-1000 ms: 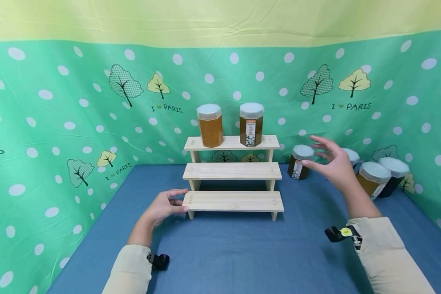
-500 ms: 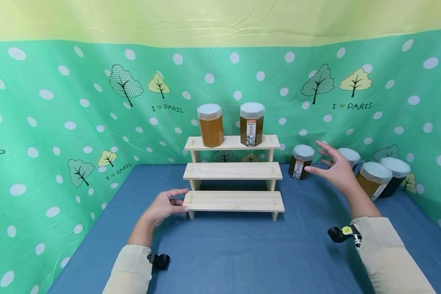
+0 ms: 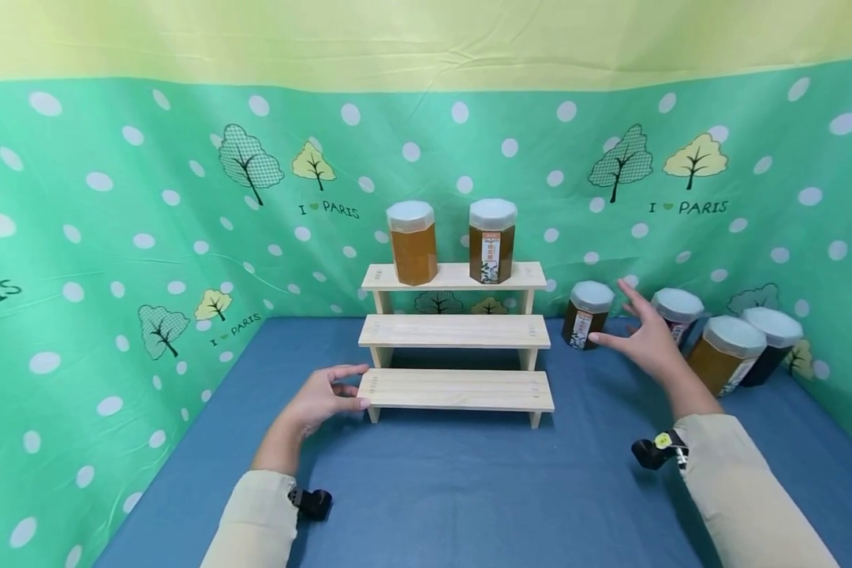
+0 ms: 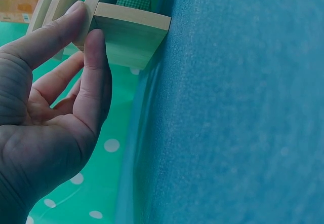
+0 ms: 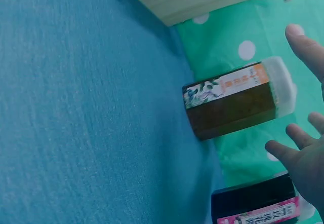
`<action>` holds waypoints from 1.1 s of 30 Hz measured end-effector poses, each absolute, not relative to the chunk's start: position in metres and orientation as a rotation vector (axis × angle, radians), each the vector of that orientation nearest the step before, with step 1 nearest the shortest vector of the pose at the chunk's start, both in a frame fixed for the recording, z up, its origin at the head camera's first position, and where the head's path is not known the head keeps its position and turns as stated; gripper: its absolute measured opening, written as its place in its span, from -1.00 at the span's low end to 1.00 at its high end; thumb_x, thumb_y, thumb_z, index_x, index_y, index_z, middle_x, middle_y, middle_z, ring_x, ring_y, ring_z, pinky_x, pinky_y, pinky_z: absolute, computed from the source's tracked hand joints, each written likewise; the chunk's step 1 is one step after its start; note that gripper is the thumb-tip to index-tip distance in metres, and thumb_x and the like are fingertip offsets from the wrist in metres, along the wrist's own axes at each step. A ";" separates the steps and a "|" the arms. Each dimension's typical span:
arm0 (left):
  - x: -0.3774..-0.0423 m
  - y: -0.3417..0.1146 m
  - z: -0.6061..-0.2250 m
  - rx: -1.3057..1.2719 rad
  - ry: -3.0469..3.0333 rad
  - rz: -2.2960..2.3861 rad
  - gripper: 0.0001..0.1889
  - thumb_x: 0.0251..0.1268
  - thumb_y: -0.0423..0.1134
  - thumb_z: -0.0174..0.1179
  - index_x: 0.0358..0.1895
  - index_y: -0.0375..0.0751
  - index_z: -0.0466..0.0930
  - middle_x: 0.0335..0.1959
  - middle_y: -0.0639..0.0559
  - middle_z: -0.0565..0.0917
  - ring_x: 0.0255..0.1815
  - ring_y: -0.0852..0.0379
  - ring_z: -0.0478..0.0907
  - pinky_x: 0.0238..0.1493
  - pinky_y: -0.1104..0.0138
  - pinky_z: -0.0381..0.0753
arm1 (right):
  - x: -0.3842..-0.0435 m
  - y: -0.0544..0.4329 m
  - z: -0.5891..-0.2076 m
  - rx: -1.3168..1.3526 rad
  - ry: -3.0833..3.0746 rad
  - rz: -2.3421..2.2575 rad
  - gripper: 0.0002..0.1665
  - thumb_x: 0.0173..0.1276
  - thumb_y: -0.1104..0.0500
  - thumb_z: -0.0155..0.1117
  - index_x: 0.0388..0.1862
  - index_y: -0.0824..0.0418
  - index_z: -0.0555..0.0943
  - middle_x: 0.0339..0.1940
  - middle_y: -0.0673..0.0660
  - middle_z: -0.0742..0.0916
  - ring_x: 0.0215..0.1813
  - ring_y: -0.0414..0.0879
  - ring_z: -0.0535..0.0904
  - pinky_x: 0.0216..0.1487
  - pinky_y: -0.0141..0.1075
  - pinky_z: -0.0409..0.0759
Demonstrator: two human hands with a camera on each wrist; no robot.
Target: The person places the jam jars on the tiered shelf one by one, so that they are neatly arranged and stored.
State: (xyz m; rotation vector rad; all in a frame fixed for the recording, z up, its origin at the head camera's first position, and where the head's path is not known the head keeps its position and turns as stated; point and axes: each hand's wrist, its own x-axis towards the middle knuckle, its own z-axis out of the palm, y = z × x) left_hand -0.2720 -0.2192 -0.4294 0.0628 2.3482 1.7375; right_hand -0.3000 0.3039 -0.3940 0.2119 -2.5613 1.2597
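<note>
My left hand grips the left end of the lowest step of a three-step wooden display stand; in the left wrist view the thumb and index finger pinch the board's corner. To the right of the stand, a dark honey jar with a white lid and a label stands upright on the cloth. My right hand is just right of this jar, thumb and fingers spread wide. The right wrist view shows the labelled jar with the fingertips apart from it.
Two honey jars, one plain amber and one labelled, stand on the top step. Behind and right of my right hand are a dark jar, an amber jar and another dark jar. A green dotted curtain backs the blue cloth.
My right hand has come down a little beside the dark jar, its fingers spreading wider. The left hand keeps its hold on the stand. The head view has shifted slightly.
</note>
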 end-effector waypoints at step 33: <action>-0.270 -0.218 -0.425 0.061 2.349 1.727 -0.27 -0.02 -0.49 0.46 0.33 -0.30 0.44 -0.04 -0.25 0.60 -0.24 0.02 0.63 -0.17 0.13 0.69 | -0.343 0.296 -0.402 0.012 -2.573 1.307 0.04 0.29 0.10 0.42 0.59 0.14 0.02 0.56 0.32 0.12 0.39 0.43 0.22 0.23 0.25 0.36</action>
